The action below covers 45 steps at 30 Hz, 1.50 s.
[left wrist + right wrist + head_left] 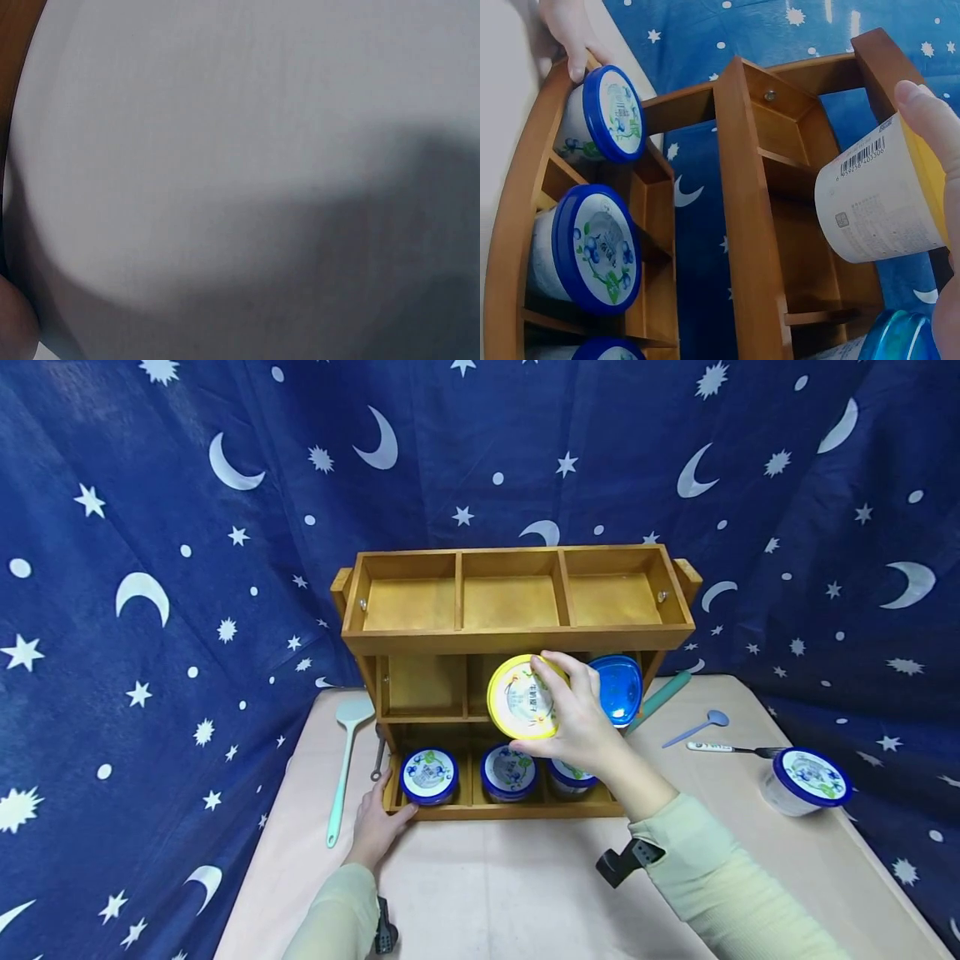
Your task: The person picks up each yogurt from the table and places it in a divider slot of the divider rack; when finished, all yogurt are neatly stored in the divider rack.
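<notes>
My right hand (581, 718) grips a white tub with a yellow lid (521, 702) by its rim. It hangs in front of the middle tier of a wooden three-tier rack (517, 641). In the right wrist view the tub's (877, 199) side shows a barcode. My left hand (375, 827) holds the rack's lower left front corner, thumb over the edge. In the bottom tier stand three blue-lidded tubs, left (429, 775), middle (509, 772) and right (572, 779), the last partly behind my right hand. A tub with a shiny blue lid (618, 689) sits at the middle tier's right.
Left of the rack lie a mint spatula (348, 735) and a dark metal tool (378, 756). To the right are a teal-handled object (663, 697), a blue spoon (701, 727), a fork (727, 748) and another blue-lidded tub (806, 781). A starry blue cloth (480, 460) hangs behind.
</notes>
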Each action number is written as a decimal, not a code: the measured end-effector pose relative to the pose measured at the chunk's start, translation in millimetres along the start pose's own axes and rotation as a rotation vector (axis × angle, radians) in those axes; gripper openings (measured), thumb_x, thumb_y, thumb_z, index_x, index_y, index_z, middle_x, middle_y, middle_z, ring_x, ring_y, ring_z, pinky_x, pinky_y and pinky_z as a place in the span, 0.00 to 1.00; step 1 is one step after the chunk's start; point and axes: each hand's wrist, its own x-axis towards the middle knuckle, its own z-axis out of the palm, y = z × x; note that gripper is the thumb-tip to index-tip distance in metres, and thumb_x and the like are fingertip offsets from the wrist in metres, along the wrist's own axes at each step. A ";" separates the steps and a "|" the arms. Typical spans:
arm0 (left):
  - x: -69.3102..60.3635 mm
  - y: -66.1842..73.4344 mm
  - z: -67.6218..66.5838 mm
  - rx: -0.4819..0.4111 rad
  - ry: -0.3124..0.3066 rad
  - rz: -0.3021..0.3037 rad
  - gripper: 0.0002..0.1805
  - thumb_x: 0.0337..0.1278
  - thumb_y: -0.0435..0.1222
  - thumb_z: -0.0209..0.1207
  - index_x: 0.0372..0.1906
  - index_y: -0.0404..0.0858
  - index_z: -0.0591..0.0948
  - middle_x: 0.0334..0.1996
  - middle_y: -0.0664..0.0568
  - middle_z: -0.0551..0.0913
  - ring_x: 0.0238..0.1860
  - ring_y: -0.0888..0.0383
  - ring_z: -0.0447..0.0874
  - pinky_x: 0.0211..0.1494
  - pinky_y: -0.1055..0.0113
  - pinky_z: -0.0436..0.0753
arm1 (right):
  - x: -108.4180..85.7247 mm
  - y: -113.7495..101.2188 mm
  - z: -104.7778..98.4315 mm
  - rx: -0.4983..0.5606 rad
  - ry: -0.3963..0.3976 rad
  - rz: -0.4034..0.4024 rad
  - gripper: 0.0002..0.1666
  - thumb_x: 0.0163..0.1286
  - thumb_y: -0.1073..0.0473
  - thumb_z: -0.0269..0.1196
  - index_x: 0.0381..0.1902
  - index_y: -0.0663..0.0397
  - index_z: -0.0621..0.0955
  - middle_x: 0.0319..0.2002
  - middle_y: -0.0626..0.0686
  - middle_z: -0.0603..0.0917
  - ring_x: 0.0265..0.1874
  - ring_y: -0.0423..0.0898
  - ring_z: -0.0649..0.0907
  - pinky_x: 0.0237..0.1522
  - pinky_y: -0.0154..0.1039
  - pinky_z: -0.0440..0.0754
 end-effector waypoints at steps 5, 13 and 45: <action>-1.6 1.2 -0.5 -0.015 -0.008 -0.015 0.49 0.44 0.50 0.65 0.72 0.51 0.55 0.62 0.37 0.62 0.60 0.43 0.60 0.63 0.45 0.61 | -2.0 3.4 9.3 -0.025 -0.008 -0.004 0.66 0.30 0.46 0.81 0.66 0.61 0.62 0.64 0.62 0.56 0.61 0.61 0.55 0.55 0.56 0.60; -2.0 1.2 -1.7 -0.017 -0.006 -0.019 0.48 0.45 0.50 0.65 0.72 0.50 0.55 0.62 0.36 0.62 0.60 0.42 0.60 0.63 0.45 0.62 | -4.3 8.1 27.8 -0.043 -0.017 0.014 0.65 0.32 0.48 0.81 0.67 0.60 0.61 0.64 0.61 0.55 0.61 0.63 0.56 0.55 0.57 0.64; 1.0 1.4 0.4 0.001 0.002 -0.007 0.49 0.43 0.51 0.65 0.72 0.52 0.55 0.62 0.38 0.63 0.60 0.43 0.61 0.63 0.45 0.62 | 5.2 25.5 57.9 -0.195 -0.006 0.030 0.62 0.36 0.46 0.79 0.63 0.67 0.62 0.61 0.69 0.59 0.57 0.67 0.63 0.58 0.58 0.63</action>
